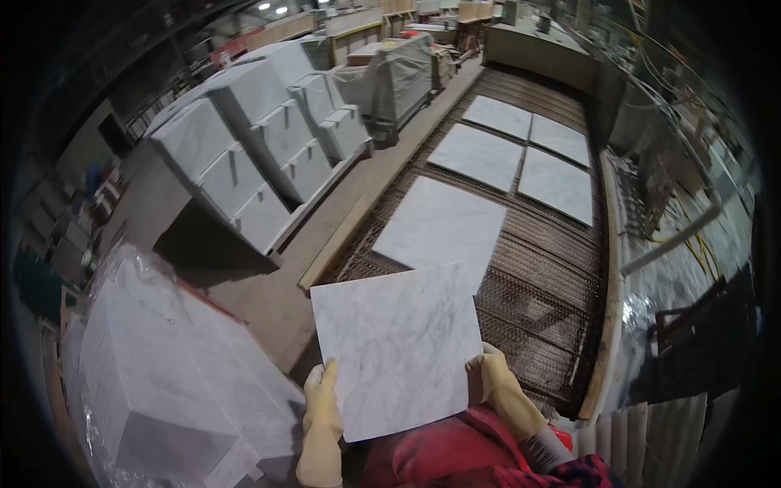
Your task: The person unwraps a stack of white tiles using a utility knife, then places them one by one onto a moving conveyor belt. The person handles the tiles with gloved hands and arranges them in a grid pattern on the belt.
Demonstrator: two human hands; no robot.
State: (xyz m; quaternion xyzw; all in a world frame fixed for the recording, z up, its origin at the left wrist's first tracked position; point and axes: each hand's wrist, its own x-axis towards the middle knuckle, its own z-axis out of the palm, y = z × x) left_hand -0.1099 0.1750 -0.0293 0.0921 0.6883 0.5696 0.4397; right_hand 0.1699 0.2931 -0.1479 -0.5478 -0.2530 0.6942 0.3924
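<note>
I hold a square white marble tile (397, 346) with grey veins in front of me, above the near end of a metal mesh conveyor (545, 268). My left hand (322, 407), in a yellow glove, grips the tile's lower left edge. My right hand (498, 389), also gloved in yellow, grips its right edge. Another marble tile (443, 224) lies flat on the conveyor just beyond the one I hold. Several more tiles (521, 150) lie farther along the belt.
A plastic-wrapped stack of tiles (154, 382) stands at my lower left. Pallets of stacked tile boxes (260, 138) line the left of a concrete walkway (358, 203). A wrapped pallet (403, 77) stands farther back. Machine framing and cables (683, 220) run along the conveyor's right side.
</note>
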